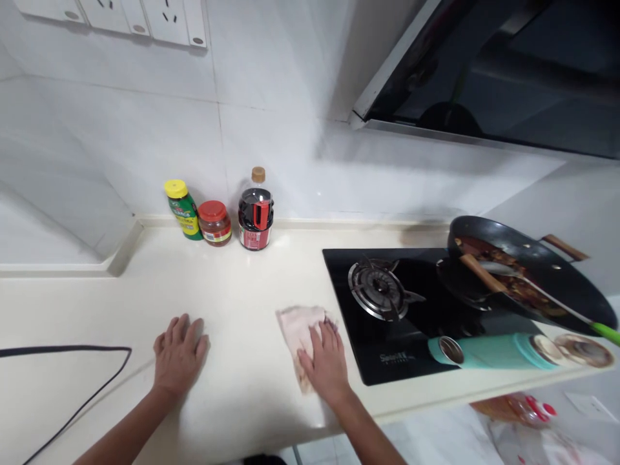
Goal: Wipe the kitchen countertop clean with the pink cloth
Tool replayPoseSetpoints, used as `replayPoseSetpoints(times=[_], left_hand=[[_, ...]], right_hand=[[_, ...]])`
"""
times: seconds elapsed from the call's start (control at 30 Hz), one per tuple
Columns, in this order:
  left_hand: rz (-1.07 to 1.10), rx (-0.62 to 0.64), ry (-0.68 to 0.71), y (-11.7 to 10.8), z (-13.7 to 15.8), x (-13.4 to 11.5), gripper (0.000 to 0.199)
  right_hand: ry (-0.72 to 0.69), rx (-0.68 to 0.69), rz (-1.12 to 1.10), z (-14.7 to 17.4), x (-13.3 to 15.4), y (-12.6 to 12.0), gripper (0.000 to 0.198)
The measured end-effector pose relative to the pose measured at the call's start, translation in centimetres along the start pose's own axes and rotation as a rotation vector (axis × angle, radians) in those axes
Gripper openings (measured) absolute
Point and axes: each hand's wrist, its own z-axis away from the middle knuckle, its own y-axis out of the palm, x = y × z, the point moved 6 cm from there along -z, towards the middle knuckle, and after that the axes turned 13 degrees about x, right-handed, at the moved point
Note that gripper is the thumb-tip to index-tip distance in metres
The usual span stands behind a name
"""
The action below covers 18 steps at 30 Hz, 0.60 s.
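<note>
My right hand (325,361) presses a pale, stained cloth (300,326) against the white countertop (232,361), just left of the stove. Its fingers lie close together over the cloth's right side, with the thumb apart, holding it down. Part of the cloth is hidden beneath the palm. Farther left, my left hand (179,355) rests palm down on the bare counter with its fingers a little apart, holding nothing. Close to the right hand is the black glass gas stove (358,349) with one round burner (380,289) in plain view.
Along the wall stand a green bottle (185,216), a red-lidded jar (215,224) and a dark bottle (256,219). A wok (547,258) holds food and a spatula (547,295). A turquoise flask (494,352) lies at the stove's front. A black cable (92,349) crosses the left counter.
</note>
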Motion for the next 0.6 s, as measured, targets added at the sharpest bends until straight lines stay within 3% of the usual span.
replayPoseSetpoints(times=[0.17,0.3,0.37,0.47,0.53,0.6], left_hand=[[-0.009,0.035,-0.011,-0.1,-0.1,-0.1,0.049],[0.008,0.028,0.007,0.3,-0.1,0.1,0.051],[0.017,0.027,0.011,0.5,-0.2,0.2,0.052],[0.028,0.024,0.011,0.5,-0.2,0.2,0.050],[0.033,0.013,0.013,0.4,-0.2,0.1,0.050],[0.037,0.005,0.012,0.2,-0.1,0.1,0.049]], right_hand=[[-0.086,-0.203,-0.170,12.8,-1.1,2.2,0.038],[-0.150,-0.173,-0.419,18.0,-3.0,3.3,0.039],[-0.066,-0.085,-0.747,17.8,-3.9,2.7,0.038],[0.164,0.122,-1.285,14.6,-3.6,1.0,0.040],[0.207,0.203,-1.457,11.5,-2.3,-0.7,0.044],[0.198,0.181,-1.479,8.4,-1.7,-2.3,0.046]])
